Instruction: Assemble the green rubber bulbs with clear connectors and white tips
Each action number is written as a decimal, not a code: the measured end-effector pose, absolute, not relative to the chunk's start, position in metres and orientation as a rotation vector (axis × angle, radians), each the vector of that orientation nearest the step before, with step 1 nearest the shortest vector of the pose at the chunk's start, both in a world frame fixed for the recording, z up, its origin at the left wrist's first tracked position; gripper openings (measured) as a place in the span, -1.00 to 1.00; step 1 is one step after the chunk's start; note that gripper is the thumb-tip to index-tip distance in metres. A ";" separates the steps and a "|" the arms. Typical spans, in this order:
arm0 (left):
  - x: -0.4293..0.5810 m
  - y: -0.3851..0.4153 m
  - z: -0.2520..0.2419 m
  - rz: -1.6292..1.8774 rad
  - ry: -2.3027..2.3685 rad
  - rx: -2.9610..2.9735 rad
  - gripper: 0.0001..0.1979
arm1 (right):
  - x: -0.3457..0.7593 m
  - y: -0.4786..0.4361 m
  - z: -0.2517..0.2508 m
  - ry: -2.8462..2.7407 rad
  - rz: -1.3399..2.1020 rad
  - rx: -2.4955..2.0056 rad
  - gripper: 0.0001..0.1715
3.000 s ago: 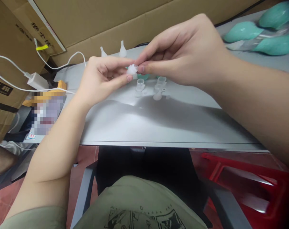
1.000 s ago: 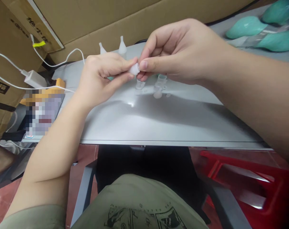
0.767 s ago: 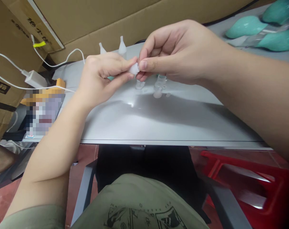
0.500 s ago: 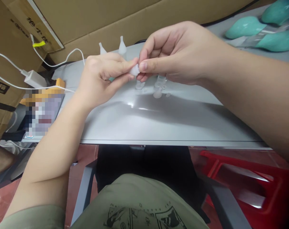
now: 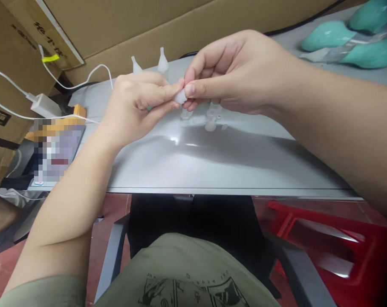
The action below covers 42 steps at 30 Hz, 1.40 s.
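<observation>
Right grip (image 5: 240, 74) above tabletop (image 5: 193, 170), cardboard (image 5: 180, 27) behind

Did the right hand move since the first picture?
Yes. The back of the right hand has shifted leftward, away from the leftmost turquoise bulb on the table; its fingers still pinch the small white piece.

And there's open lane over grey tabletop (image 5: 155, 168), nearside of the right hand (image 5: 241, 76); plastic pieces (image 5: 210, 125) crowd below its pinch, white nozzles (image 5: 163, 65) stand beyond
</observation>
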State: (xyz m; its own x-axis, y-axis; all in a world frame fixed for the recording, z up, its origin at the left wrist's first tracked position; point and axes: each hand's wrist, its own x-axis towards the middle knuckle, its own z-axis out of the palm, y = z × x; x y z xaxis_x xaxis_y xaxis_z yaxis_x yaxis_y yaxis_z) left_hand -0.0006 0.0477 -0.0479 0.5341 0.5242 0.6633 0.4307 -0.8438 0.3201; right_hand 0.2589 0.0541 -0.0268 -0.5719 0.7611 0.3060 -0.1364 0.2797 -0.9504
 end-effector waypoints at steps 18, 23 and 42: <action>0.007 0.026 -0.030 1.038 0.900 2.688 -0.78 | 0.277 0.053 -0.006 -2.225 0.401 -0.882 -0.83; 0.009 0.025 -0.034 0.636 0.957 2.746 -0.84 | 0.279 0.061 -0.016 -2.492 0.142 -0.977 -0.77; 0.017 0.018 -0.025 0.639 1.121 2.520 -0.83 | 0.276 0.055 -0.021 -2.746 0.000 -1.160 -0.25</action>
State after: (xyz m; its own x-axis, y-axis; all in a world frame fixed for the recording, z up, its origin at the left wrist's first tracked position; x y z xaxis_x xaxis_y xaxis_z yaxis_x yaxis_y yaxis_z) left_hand 0.0170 0.0181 -0.0246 0.5943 0.7571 0.2713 0.6193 -0.6460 0.4463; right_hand 0.2758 0.0554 -0.0207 -0.6861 0.7124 0.1472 0.7124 0.6990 -0.0626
